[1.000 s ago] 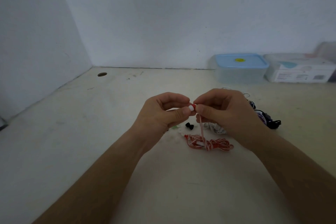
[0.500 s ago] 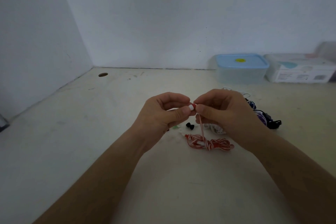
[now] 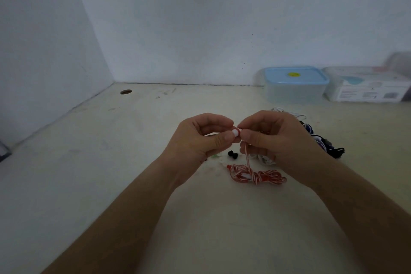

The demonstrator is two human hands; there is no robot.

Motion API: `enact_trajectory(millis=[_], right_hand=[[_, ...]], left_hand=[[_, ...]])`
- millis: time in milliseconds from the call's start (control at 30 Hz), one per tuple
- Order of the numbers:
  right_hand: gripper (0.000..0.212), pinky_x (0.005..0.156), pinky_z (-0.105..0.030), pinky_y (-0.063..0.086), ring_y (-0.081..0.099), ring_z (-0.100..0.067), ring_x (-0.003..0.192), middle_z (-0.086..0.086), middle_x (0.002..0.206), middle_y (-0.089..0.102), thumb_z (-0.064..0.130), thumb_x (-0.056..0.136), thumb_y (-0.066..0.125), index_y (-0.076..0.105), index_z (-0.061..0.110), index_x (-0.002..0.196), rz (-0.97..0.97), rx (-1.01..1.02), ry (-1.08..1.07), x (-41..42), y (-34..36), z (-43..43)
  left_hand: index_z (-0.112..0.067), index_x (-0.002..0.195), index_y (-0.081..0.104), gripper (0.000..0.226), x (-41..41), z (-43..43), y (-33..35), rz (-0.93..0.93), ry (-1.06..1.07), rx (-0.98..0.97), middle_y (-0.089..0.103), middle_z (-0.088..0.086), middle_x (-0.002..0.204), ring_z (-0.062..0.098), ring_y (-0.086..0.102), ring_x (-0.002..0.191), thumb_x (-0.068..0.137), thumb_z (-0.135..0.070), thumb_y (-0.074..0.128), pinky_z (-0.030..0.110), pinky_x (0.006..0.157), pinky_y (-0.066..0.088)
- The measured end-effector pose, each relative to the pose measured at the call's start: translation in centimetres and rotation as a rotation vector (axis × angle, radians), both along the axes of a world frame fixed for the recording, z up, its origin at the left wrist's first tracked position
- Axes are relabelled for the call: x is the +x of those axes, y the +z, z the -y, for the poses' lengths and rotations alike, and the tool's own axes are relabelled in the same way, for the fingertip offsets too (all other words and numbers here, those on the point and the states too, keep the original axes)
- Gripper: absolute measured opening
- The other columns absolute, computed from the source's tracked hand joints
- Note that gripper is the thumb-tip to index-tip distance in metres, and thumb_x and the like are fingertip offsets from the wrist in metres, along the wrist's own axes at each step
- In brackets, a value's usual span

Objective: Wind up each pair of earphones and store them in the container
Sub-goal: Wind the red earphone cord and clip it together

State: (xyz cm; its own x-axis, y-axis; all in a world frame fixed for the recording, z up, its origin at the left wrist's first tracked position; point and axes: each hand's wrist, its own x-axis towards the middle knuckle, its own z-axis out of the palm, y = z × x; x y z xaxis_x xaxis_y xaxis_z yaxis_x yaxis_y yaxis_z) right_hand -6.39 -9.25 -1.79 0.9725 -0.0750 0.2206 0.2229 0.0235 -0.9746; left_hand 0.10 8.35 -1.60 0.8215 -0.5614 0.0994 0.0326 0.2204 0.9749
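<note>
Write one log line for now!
left hand, right hand: pinch red-and-white earbud | red-striped cord bundle: on table | blue-lidded plastic container: closed

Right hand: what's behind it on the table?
Behind the right hand, white cable loops and a tangle of dark earphones show past its edge. The hand covers the rest of that pile, so the number of pairs cannot be told.

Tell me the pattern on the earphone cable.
Red and white stripes on the earphone cable; head view.
</note>
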Motion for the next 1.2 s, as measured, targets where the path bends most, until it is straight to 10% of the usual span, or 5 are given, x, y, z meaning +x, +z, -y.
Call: enact_trajectory(millis=[533,1200], right_hand=[[0.017,0.064,-0.026,0.058,0.070,-0.022,0.065,-0.016,0.075,0.073,0.013,0.073,0.072,0.073,0.005,0.088,0.060,-0.067,-0.072,-0.02,0.10,-0.04],[0.010,0.066,-0.025,0.057,0.072,-0.022,0.069,-0.013,0.076,0.074,0.004,0.080,0.073,0.074,0.006,0.090,0.111,-0.139,-0.075,-0.13,0.05,0.24]], left_hand=[[-0.015,0.076,0.071,0.019,-0.52,0.57,-0.36,0.077,0.103,0.014,0.075,0.015,0.086,0.030,0.074,0.084,0.060,-0.016,0.082,0.037,0.083,0.058],[-0.005,0.084,0.076,0.019,-0.18,0.40,-0.27,-0.034,-0.036,-0.069,0.075,0.014,0.087,0.022,0.074,0.084,0.066,-0.007,0.075,0.020,0.073,0.057]])
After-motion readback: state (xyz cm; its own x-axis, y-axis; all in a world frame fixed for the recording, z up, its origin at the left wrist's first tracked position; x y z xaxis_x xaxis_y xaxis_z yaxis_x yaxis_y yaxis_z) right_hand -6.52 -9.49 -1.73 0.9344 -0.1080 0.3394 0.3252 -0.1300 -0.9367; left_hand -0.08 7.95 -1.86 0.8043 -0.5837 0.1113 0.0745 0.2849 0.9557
